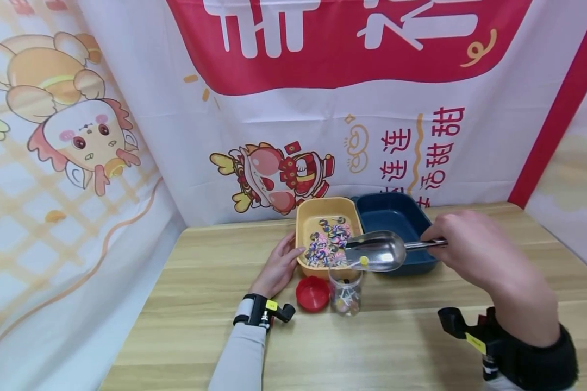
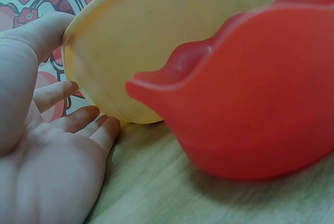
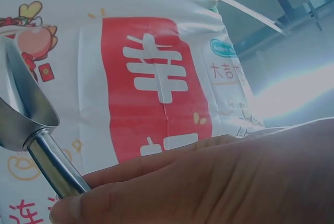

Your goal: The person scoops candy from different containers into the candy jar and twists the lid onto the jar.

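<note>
My right hand point(image 1: 474, 252) grips the handle of a shiny metal scoop point(image 1: 379, 244). The scoop's mouth points left over the clear jar point(image 1: 346, 296) and the edge of the yellow bin point(image 1: 329, 206); a small yellow piece point(image 1: 364, 260) shows at its lower edge. Inside the jar lie small wrapped candies, some with white sticks. Many small colourful candies point(image 1: 328, 244) are spread on the yellow bin's floor. My left hand point(image 1: 279, 263) rests against that bin's left side, thumb by the rim and fingers extended along the wall point(image 2: 120, 62).
Close in front of the yellow bin, left of the jar, sits a red lid-like cup with a wavy rim point(image 1: 313, 294). A dark blue bin point(image 1: 393, 203) stands right of the yellow one. Behind the wooden table point(image 1: 215, 260) hangs a printed cloth point(image 1: 176, 136).
</note>
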Available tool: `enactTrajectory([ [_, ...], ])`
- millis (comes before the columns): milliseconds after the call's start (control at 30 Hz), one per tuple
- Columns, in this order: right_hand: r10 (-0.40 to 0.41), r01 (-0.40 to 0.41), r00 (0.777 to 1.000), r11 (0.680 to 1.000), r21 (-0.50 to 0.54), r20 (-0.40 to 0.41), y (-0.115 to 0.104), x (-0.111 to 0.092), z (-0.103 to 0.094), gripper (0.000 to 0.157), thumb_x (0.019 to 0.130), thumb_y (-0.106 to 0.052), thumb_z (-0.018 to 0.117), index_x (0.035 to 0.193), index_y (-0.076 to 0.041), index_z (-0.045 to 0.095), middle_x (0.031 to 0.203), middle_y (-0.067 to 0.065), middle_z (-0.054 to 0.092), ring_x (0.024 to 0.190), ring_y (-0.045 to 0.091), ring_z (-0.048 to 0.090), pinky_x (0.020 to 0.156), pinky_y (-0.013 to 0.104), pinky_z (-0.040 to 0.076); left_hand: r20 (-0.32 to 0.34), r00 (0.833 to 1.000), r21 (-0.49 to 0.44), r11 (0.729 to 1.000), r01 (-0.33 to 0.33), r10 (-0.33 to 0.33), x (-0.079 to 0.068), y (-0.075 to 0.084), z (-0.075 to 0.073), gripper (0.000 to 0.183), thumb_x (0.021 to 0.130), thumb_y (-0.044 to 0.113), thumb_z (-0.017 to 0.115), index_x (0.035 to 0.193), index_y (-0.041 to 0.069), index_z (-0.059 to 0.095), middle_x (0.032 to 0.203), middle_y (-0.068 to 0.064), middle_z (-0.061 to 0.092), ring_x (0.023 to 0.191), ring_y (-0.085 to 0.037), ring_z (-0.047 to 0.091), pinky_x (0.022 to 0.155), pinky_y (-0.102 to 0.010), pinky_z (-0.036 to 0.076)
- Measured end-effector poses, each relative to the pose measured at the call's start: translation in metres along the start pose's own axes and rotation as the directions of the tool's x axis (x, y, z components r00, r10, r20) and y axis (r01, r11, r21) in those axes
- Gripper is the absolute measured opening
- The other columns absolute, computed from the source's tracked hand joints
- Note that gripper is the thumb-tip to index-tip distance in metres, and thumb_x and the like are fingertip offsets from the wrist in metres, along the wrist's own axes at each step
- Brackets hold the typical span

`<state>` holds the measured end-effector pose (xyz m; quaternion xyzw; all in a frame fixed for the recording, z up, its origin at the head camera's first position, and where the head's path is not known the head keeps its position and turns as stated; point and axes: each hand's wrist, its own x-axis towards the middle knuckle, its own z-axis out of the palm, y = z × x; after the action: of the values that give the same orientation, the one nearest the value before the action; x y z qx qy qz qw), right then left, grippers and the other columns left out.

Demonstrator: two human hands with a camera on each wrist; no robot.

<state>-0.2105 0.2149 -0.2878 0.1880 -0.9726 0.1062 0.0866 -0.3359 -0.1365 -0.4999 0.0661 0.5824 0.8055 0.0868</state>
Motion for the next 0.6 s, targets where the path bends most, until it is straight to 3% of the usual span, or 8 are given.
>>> enactTrajectory([
  [400,0.045,-0.043,0.998,0.999,-0.033,0.043,-0.001,0.005,0.002,0.021,0.080,-0.011,0.087,0.101,-0.010,0.083,0.091,0.004,0.073,0.078,0.021,0.059,0.068,0.040,0.057,-0.010,1.000,0.005,1.000,0.013,-0.013,-0.002,0.001,-0.001,0.077,0.096,0.009,0.067,0.162,0.016,0.027,0.168,-0.009,0.025,0.151,-0.029,0.032,0.123,-0.038,0.033],
  [600,0.013,-0.012,0.998,1.000,-0.019,0.058,0.005,0.016,0.011,0.018,0.080,-0.012,0.087,0.098,-0.009,0.083,0.089,0.003,0.073,0.077,0.020,0.060,0.068,0.040,0.059,-0.008,1.000,0.017,1.000,0.008,-0.008,0.003,0.002,0.001,0.077,0.096,0.009,0.067,0.162,0.016,0.027,0.168,-0.009,0.025,0.151,-0.027,0.032,0.123,-0.038,0.032],
])
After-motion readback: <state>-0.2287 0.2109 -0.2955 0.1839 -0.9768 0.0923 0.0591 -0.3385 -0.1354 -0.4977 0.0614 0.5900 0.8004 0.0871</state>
